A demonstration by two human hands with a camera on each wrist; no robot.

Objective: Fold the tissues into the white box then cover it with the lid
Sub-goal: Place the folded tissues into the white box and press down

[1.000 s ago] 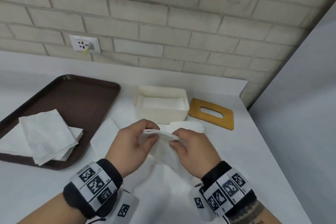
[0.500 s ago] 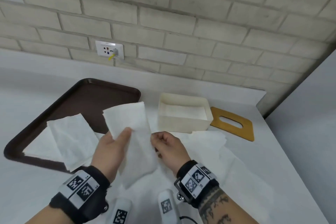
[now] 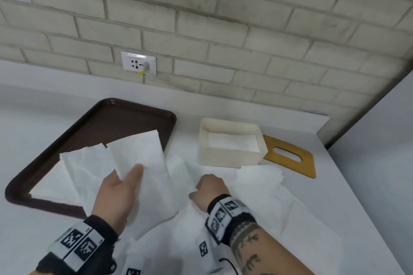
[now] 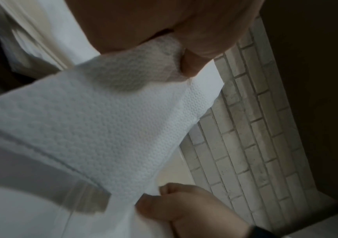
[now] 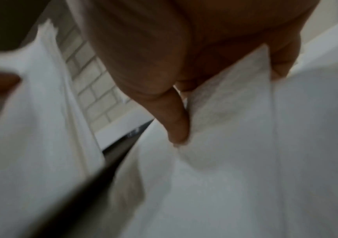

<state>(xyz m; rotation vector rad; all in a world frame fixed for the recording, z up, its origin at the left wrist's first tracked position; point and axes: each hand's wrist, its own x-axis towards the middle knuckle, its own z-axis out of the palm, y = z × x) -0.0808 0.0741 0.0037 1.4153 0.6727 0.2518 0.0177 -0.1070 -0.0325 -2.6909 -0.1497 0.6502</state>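
My left hand [image 3: 131, 176] holds up a folded white tissue [image 3: 139, 154], pinched between thumb and fingers, above the near right corner of the brown tray [image 3: 107, 118]. In the left wrist view the thumb [image 4: 194, 64] presses into that folded tissue [image 4: 113, 116]. My right hand [image 3: 206, 186] is curled low over the table and pinches a loose tissue sheet [image 5: 231, 112] from those spread there [image 3: 259, 176]. The white box [image 3: 228, 157] stands open behind it, with flat tissues inside. The wooden lid [image 3: 290, 163], with its oval slot, lies flat to the right of the box.
More unfolded tissues [image 3: 82, 169] lie on the tray's near half. A brick wall with a socket [image 3: 138, 61] runs behind the white counter. A grey wall [image 3: 375, 163] closes the right side, and the counter's right edge runs near the lid.
The left hand has carried the folded tissue left and up over the tray. The right hand has let go of it and dropped onto the sheets on the table.
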